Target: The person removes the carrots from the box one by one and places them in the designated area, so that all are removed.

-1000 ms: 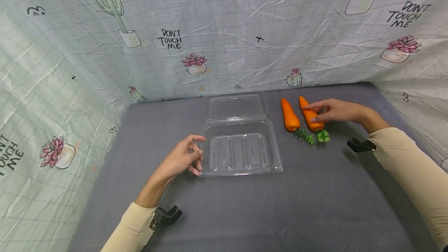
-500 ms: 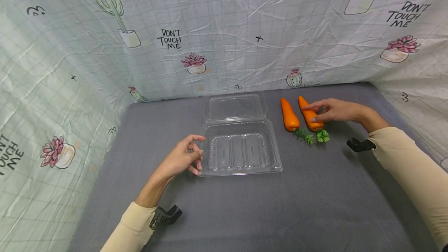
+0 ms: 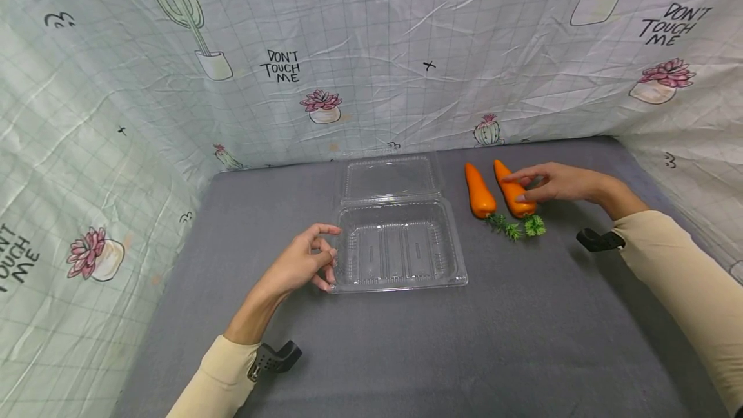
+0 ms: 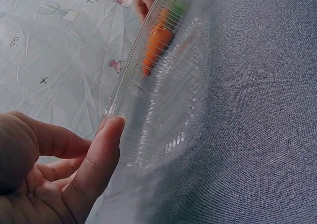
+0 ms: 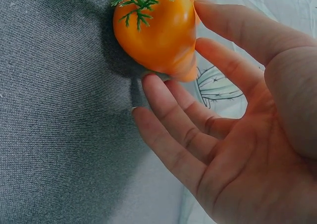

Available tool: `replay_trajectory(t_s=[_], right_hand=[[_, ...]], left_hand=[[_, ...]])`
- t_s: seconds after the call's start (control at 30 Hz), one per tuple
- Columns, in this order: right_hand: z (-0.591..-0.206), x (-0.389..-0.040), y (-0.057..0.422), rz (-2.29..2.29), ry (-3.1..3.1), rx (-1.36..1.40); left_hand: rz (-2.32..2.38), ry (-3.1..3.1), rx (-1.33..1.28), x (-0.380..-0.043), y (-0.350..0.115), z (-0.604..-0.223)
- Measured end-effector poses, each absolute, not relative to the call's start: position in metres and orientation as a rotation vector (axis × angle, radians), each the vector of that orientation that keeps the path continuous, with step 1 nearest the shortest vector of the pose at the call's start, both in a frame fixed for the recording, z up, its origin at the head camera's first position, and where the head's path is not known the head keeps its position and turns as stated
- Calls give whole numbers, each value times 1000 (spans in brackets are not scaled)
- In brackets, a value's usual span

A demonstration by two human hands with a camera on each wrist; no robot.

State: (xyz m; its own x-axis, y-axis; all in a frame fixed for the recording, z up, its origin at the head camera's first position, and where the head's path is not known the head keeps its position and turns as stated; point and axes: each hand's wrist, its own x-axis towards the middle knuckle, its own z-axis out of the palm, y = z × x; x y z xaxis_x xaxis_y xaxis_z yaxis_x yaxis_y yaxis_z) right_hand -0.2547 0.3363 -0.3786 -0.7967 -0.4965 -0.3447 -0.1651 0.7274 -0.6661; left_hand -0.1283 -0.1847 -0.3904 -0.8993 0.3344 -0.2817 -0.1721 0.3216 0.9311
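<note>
A clear hinged plastic container (image 3: pixel 400 253) lies on the table, its lid (image 3: pixel 391 178) folded back. The left hand (image 3: pixel 298 260) is at its left rim; in the left wrist view the thumb (image 4: pixel 101 159) and a finger appear to pinch that rim. To the right lie two shiny orange carrots with green leafy tops. My right hand (image 3: pixel 551 182) rests loosely on the right carrot (image 3: pixel 513 193); thumb and index fingertips touch it, while the lower fingers (image 5: pixel 171 122) lie loosely along its side. Nothing touches the left carrot (image 3: pixel 480 193).
A grey cloth (image 3: pixel 395 353) covers the table. Printed fabric walls (image 3: pixel 377 69) with cactus drawings rise behind it and on both sides. The lid's far edge lies close to the back wall. Black wrist bands (image 3: pixel 278 357) sit on both forearms.
</note>
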Motion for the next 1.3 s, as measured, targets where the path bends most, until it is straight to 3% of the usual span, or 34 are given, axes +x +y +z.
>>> replay_trajectory(t_s=[0.87, 1.3], right_hand=[[-370, -242, 339, -965, 2446, -526], [-348, -215, 323, -1000, 2535, -484]], left_hand=[[1534, 2255, 182, -131, -195, -390], [1524, 2300, 176, -140, -204, -380]])
